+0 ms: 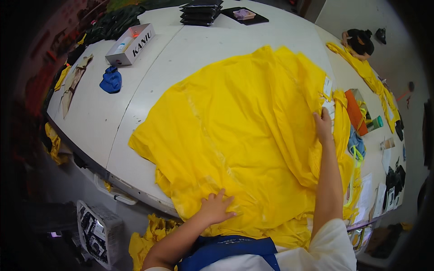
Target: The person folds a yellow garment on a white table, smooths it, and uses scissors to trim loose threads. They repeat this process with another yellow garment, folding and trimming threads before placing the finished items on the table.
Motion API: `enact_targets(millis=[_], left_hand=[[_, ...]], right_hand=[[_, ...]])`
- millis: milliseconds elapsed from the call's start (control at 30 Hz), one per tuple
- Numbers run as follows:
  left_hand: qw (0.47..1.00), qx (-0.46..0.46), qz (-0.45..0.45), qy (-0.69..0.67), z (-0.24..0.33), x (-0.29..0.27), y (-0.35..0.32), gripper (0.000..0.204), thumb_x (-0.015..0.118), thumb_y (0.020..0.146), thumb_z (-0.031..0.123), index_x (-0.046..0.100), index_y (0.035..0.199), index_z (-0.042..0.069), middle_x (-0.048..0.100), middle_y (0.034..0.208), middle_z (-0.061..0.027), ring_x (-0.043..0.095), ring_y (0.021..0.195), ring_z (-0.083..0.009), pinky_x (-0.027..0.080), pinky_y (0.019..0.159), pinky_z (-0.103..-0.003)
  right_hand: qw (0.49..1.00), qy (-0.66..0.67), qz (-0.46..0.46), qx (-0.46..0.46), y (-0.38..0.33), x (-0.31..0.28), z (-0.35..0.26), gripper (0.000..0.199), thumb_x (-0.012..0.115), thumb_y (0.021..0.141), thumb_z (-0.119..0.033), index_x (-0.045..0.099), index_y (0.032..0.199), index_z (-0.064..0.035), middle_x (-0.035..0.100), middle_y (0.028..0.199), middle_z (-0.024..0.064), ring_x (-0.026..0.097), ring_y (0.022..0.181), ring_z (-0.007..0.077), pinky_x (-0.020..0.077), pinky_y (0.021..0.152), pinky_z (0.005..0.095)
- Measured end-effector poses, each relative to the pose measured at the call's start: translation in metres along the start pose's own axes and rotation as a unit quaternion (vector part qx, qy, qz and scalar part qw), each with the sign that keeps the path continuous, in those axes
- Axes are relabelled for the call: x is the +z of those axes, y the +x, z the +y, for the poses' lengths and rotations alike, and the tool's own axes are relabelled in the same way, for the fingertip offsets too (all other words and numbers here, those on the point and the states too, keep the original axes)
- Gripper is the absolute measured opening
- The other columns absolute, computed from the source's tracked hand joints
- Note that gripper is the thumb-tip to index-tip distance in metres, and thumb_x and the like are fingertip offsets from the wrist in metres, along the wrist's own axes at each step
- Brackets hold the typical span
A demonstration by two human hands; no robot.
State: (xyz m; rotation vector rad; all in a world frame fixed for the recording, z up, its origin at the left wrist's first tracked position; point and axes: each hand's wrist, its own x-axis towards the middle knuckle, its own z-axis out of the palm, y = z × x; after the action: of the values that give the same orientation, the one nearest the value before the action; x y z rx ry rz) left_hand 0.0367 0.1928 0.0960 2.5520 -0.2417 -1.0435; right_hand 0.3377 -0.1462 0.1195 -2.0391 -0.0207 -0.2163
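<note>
A large yellow garment (244, 122) of thin, smooth cloth is spread over the white table in front of me, with a pale, shiny strip along a seam. My left hand (217, 208) lies on its near part, fingers spread apart. At the right edge, the fingers of my right hand (323, 124) are closed on a fold of the yellow garment, just below a white tag (327, 86). The near edge of the cloth hangs over the table's front towards my blue apron (230, 249). The tips of my right fingers are partly hidden.
A white open box (131, 45) stands at the far left near a crumpled blue cloth (110, 80). Black packets (200, 12) are stacked at the back. An orange box (356, 112) and a green-lidded container (375, 123) sit at right. Another person (358, 43) handles yellow cloth at far right.
</note>
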Motion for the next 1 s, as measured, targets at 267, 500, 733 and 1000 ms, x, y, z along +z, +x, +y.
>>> enact_targets(millis=[267,500,733,1000], left_hand=[[0.555,0.241,0.065,-0.793,-0.005,-0.048,0.027,0.08,0.068,0.082,0.014,0.019,0.144,0.01,0.035,0.139,-0.0067,0.041,0.124,-0.0216,0.041,0.097,-0.036],[0.502,0.102,0.051,-0.857,-0.031,0.02,0.015,0.076,0.063,0.081,0.006,0.019,0.143,0.012,0.038,0.123,-0.0086,0.051,0.101,-0.0185,0.046,0.084,-0.031],[0.615,-0.069,0.23,-0.751,-0.022,0.059,0.045,0.07,0.069,0.076,0.004,0.028,0.133,0.004,0.038,0.126,-0.0146,0.052,0.098,-0.0191,0.05,0.072,-0.028],[0.546,0.009,0.133,-0.827,-0.026,0.045,0.034,0.052,0.06,0.081,-0.002,0.037,0.127,0.002,0.052,0.111,-0.012,0.052,0.077,-0.0116,0.046,0.059,-0.024]], right_hand=[[0.849,-0.293,-0.374,-0.233,-0.219,0.076,-0.184,0.043,0.064,0.078,-0.008,0.052,0.119,-0.0075,0.055,0.083,0.0132,0.058,0.071,0.0308,0.0493,0.063,0.0398],[0.871,-0.137,-0.462,-0.09,-0.282,0.128,-0.128,0.029,0.06,0.081,-0.008,0.056,0.11,-0.0037,0.062,0.094,0.0188,0.061,0.083,0.0347,0.0501,0.071,0.0383],[0.905,-0.179,-0.367,-0.121,-0.247,0.123,-0.119,0.035,0.068,0.078,-0.017,0.057,0.107,-0.0019,0.06,0.093,0.0157,0.059,0.087,0.0318,0.0481,0.077,0.037],[0.874,-0.214,-0.424,-0.1,-0.269,0.098,-0.069,0.022,0.067,0.078,-0.013,0.061,0.097,-0.0061,0.058,0.086,0.0117,0.057,0.081,0.0263,0.0451,0.072,0.0315]])
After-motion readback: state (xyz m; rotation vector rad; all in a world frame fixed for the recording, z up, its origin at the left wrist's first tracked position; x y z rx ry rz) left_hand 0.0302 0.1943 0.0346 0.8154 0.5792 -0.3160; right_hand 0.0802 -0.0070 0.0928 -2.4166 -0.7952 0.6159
